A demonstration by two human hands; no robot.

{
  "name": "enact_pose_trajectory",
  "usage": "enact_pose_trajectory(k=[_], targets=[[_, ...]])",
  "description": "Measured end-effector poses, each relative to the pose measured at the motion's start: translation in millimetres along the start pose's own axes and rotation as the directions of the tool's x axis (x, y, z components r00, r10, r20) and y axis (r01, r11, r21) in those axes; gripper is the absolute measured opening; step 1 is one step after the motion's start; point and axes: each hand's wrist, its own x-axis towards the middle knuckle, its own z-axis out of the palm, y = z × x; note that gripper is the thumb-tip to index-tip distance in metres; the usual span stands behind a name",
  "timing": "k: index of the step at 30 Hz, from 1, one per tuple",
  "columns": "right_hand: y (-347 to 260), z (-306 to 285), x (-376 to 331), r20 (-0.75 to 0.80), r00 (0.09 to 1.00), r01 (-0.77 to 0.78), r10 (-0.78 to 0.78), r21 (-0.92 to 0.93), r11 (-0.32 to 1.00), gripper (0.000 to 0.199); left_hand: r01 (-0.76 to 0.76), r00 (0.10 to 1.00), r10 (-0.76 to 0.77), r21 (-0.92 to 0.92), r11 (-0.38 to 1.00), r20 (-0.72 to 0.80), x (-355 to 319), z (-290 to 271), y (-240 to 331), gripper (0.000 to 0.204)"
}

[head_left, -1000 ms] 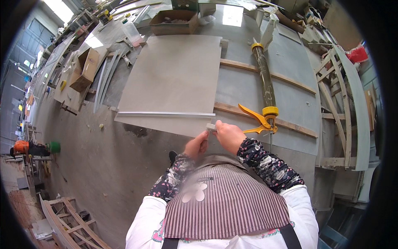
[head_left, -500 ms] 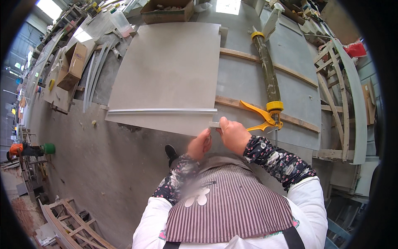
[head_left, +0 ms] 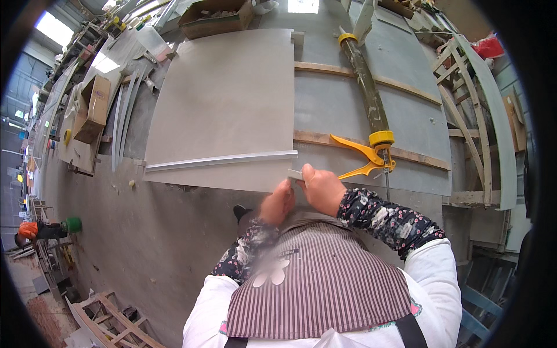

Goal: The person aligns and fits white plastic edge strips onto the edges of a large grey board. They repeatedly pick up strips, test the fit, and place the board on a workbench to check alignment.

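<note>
Grey surface point(head_left: 360, 110) fills the upper half of the view, crossed by two wooden battens. Large grey-beige tile point(head_left: 226, 98) lies flat on it, plain matte face, straight edges, pale metal strip point(head_left: 220, 160) along it close to the near edge.

Containers: open cardboard box point(head_left: 214, 17) at 12 o'clock past the tile's far edge, small bits inside, too small to tell what. Second cardboard box point(head_left: 93, 107) at 9 o'clock, flaps open, contents not visible.

Caulking gun point(head_left: 371, 116) at 2 o'clock of the hands, long dirty tube, yellow rings, orange-yellow handle nearest the right hand.

Right hand point(head_left: 322, 188) at the tile's near right corner, fingers closed on a small grey piece point(head_left: 295, 173) just beside the strip's end. Left hand point(head_left: 277, 203) just beside the right, at its 8 o'clock, blurred; cannot tell whether its fingers grip anything.
</note>
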Motion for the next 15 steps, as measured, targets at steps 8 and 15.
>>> enact_pose_trajectory(k=[8,15], targets=[[-8,4,0,-0.038,0.997,-0.066,0.068,0.043,0.997,0.021,0.066,0.998,-0.066,-0.027,0.997,-0.019,-6,5,8,0.039],[-18,-61,13,-0.024,0.999,-0.042,0.043,0.048,0.998,0.022,0.093,0.994,-0.058,0.454,0.886,-0.09,-43,-7,31,0.04]])
